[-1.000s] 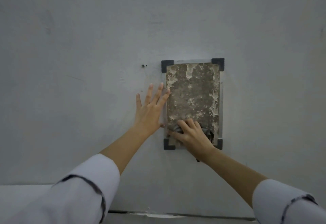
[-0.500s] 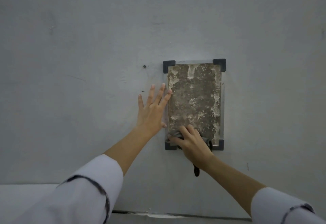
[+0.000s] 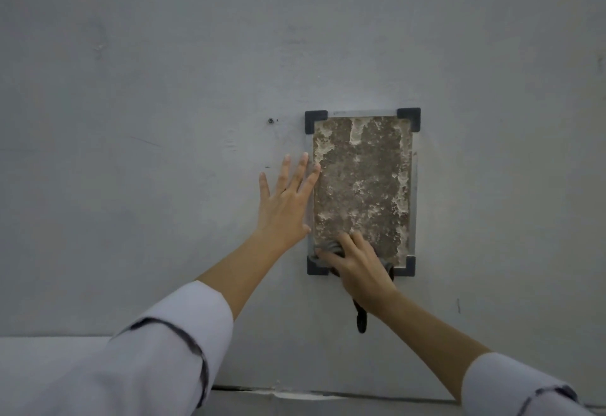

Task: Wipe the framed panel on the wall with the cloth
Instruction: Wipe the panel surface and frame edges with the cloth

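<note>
A framed panel (image 3: 362, 186) hangs on the grey wall, its mottled brown and cream surface held in a light frame with dark corner caps. My left hand (image 3: 286, 205) lies flat on the wall with fingers spread, its fingertips touching the panel's left edge. My right hand (image 3: 355, 268) presses a dark grey cloth (image 3: 328, 248) against the panel's bottom left corner. Most of the cloth is hidden under the hand; a dark end of it (image 3: 360, 319) hangs down below my wrist.
A small screw or hole (image 3: 271, 120) sits in the wall left of the panel's top corner. The wall meets a pale ledge (image 3: 49, 350) at lower left, and a seam (image 3: 295, 394) runs along the bottom.
My right hand has slid the cloth down and left along the panel's bottom edge, and more of the cloth's end now hangs below the wrist. My left hand has stayed in place.
</note>
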`<state>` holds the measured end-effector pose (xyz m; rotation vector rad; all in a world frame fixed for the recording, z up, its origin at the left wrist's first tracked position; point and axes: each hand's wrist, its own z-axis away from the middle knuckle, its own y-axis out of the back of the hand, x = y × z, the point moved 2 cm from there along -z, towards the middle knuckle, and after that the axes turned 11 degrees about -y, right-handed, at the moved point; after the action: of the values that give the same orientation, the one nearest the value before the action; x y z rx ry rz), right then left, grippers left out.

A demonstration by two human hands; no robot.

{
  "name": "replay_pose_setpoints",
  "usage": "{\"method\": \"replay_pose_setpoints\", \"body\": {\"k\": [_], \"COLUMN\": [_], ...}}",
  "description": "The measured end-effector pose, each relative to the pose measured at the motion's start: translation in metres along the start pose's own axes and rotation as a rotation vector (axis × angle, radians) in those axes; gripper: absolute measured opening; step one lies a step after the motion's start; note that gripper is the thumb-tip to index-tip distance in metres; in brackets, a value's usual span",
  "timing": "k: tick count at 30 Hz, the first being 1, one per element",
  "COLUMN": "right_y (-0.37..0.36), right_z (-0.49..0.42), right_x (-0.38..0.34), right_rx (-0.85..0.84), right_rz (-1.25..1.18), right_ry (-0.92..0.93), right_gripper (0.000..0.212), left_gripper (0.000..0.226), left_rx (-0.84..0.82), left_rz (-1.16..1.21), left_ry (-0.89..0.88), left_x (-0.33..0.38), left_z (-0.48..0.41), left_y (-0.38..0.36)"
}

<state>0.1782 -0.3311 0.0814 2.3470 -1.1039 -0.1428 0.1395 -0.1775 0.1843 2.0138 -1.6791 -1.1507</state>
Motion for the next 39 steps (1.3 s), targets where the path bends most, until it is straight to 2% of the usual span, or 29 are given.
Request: {"method": "replay_pose_setpoints", "body": {"k": [2,4,8,11,13,16,19,22,25,28,30,33,36,39], "right_y": [0.011,0.012,-0.008,0.004,0.013,0.008,0.001,0.011,0.013,0.001,-0.001,0.013,0.016,0.004], "right_z": [-0.012,-0.012,0.017,0.005,-0.008,-0.006,0.013,0.009,-0.001,0.009,0.016,0.004,-0.007,0.007], "right_x": [0.005,0.005,-0.007,-0.003,-0.004,-0.010,-0.008,-0.002,-0.007,-0.015,-0.014,-0.007,-0.003,-0.006], "right_rx": [0.053,0.099,-0.006,-0.027,0.004,0.011,-0.035,-0.076,-0.041,-0.030,-0.053,-0.084,-0.052,-0.014], "right_rz": [-0.001,-0.015,0.022,0.046,0.071,0.065,0.090,0.112,0.103,0.064,0.049,0.103,0.137,0.083], "right_ry": [-0.083,-0.178,-0.070,-0.038,-0.079,-0.125,-0.035,0.050,-0.016,-0.067,-0.024,0.054,0.011,-0.018], "right_gripper": [0.034,0.036,0.061,0.045,0.038,0.047,0.053,0.047,0.035,0.044,0.049,0.035,0.026,0.043], "left_gripper": [0.123,0.123,0.125,0.127,0.128,0.131,0.132,0.133,0.133,0.132,0.132,0.132,0.131,0.130], "left_rx": [0.004,0.007,-0.007,-0.001,0.002,0.007,0.007,0.004,0.008,0.010,0.002,-0.007,-0.003,-0.009], "left_rz": [0.006,0.017,0.001,0.008,0.003,-0.011,-0.036,-0.025,-0.006,-0.009,-0.017,-0.005,0.024,0.043], "left_ry": [0.003,0.008,0.023,0.029,0.037,0.056,0.056,0.064,0.074,0.070,0.072,0.080,0.085,0.085], "left_x": [0.001,0.002,0.007,0.008,0.009,0.014,0.014,0.015,0.018,0.018,0.017,0.019,0.020,0.020], "left_z": [0.000,0.000,0.001,0.001,0.001,0.001,0.001,0.002,0.002,0.002,0.002,0.002,0.002,0.002], "left_y": [0.000,-0.001,-0.001,0.000,-0.001,-0.003,-0.004,-0.004,-0.006,-0.005,-0.005,-0.004,-0.004,-0.004]}}
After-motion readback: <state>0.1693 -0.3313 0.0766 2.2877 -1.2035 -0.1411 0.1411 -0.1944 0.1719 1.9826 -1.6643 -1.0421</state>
